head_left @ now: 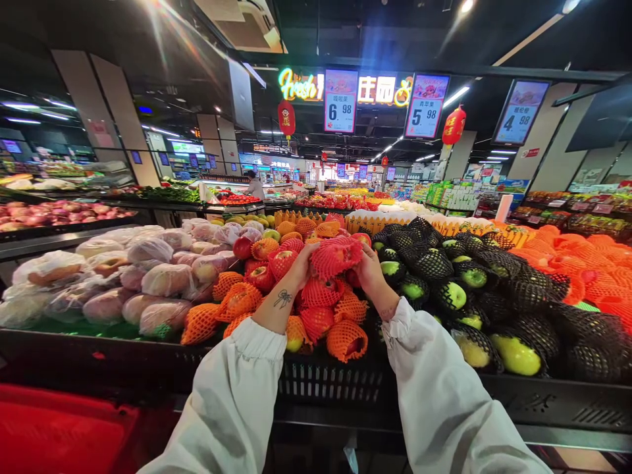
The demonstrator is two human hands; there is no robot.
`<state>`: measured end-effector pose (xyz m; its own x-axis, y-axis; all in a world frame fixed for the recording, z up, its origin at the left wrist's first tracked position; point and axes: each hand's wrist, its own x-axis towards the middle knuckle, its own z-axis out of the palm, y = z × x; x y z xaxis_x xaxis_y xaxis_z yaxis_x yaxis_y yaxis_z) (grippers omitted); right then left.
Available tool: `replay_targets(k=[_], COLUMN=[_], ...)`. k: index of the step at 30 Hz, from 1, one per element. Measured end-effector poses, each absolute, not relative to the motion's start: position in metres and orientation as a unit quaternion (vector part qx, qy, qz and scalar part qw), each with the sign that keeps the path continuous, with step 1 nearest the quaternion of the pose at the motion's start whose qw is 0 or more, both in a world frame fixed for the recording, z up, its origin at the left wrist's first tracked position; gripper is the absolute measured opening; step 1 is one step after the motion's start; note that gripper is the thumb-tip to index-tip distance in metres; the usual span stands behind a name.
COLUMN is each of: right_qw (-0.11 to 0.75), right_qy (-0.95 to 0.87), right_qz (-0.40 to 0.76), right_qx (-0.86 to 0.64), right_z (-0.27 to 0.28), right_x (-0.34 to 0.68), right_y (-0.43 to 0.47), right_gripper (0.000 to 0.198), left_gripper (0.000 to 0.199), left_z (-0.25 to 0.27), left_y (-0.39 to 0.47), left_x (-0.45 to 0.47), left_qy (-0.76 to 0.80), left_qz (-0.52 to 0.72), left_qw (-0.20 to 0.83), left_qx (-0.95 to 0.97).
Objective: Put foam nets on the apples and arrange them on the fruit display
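Between my two hands, above the heap of red apples, is an apple in a pink-red foam net (336, 257). My left hand (300, 268) grips its left side, and my right hand (369, 268) holds its right side; the fingertips are partly hidden behind the net. Below my hands lie more apples in red nets (316, 322) and some in orange foam nets (347, 340). A few bare red apples (260, 278) sit left of my left hand. Green apples in black nets (454, 295) lie to the right of my right hand.
Bagged pale-pink fruit (168, 279) is piled on the left of the black display stand (330, 385). Orange-netted fruit (597, 263) lies at far right. A red bin (59, 428) stands low at left. Price screens (340, 102) hang overhead, and a person (255, 187) is in the distance.
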<state>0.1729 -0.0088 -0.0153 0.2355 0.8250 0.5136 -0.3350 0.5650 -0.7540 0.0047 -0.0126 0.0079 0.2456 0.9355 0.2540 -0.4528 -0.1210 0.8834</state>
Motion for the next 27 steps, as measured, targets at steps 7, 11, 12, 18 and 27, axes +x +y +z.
replay_targets(k=[7, 11, 12, 18, 27], right_qw=[0.714, 0.681, 0.667, 0.580, 0.640], right_qy=[-0.584, -0.568, -0.576, -0.702, -0.661], right_qz=[0.269, 0.352, 0.359, 0.254, 0.164], right_qx=[-0.277, -0.301, -0.308, -0.325, -0.355], right_z=[-0.010, -0.010, -0.011, -0.015, -0.018], right_x=[0.172, 0.170, 0.169, 0.168, 0.166], right_y=[-0.022, -0.024, -0.025, -0.033, -0.025], right_gripper=[0.040, 0.043, 0.051, 0.116, 0.094], left_gripper=[0.024, 0.021, 0.021, 0.021, 0.057], left_z=[0.007, 0.009, 0.009, 0.008, 0.002], left_y=[-0.010, -0.010, -0.011, -0.011, -0.011], left_x=[0.006, 0.009, 0.009, 0.008, 0.003], left_qy=[0.217, 0.200, 0.201, 0.229, 0.261], left_qz=[0.583, 0.578, 0.580, 0.610, 0.541], left_qw=[0.628, 0.646, 0.648, 0.610, 0.549], left_qx=[0.468, 0.457, 0.451, 0.451, 0.581])
